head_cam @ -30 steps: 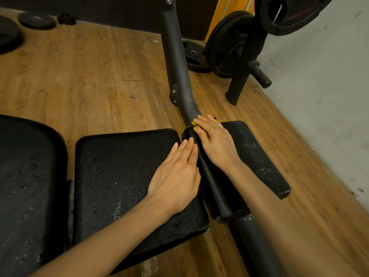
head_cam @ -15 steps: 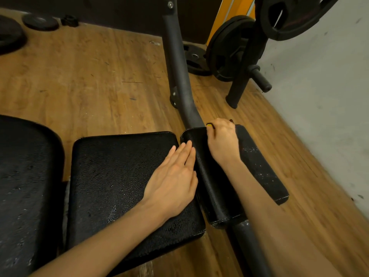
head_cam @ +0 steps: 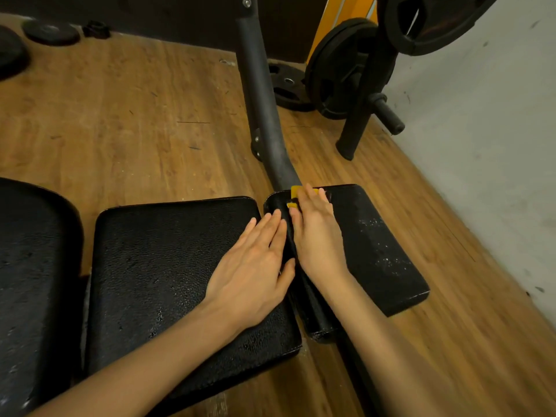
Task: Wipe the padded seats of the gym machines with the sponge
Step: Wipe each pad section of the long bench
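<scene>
On narrow pad (head_cam: 376, 242): sponge (head_cam: 296, 194) under right hand (head_cam: 316, 236) fingers, pressed; left hand (head_cam: 255, 266) flat.

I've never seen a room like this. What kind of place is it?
Most likely a gym. Black weight plates hang on a rack by the wall, more plates lie on the wooden floor, and a black padded seat sits on a machine frame.

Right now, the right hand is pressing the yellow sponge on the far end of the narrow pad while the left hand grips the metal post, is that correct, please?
Not quite. In the head view the left hand lies flat on the wide pad, not on the post. The right hand does press the sponge on the narrow pad.
</scene>
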### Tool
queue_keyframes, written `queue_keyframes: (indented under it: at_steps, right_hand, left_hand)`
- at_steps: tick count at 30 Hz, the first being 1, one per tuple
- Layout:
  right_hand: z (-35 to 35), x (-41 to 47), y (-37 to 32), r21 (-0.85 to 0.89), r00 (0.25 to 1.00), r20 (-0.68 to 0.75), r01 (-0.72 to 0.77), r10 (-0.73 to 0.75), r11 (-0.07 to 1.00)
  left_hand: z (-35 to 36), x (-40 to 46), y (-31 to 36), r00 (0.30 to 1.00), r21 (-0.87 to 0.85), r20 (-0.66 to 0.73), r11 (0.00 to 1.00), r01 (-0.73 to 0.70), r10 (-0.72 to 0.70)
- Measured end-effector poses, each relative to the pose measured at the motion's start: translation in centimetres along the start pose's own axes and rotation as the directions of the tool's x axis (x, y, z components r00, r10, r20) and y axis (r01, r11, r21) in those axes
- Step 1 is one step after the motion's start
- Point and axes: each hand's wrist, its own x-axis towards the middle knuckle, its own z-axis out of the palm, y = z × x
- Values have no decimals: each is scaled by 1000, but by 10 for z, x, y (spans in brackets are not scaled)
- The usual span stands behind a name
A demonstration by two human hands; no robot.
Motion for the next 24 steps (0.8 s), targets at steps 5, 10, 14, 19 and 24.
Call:
queue_keyframes:
  at_steps: [5,10,14,19,24]
  right_hand:
    - [-22,49,56,-150,977,-12,-213,214,966]
    - [-16,5,25,-124,987,17,-156,160,980]
    - [-35,-12,47,-160,997,70,-18,30,987]
    - [-35,23,68,-223,960,-81,-281,270,933]
    - [-41,-62,35,-80,999,37,-16,19,997]
  left_hand:
    - [0,-1,1,1000,6,16,1000,2,-2]
    - [1,1,0,1000,21,24,1000,3,-3]
    - [2,2,0,1000,31,30,999,7,-8]
    - [3,1,-1,999,26,44,1000,10,-11]
    - [0,3,0,997,-13,58,999,-44,44]
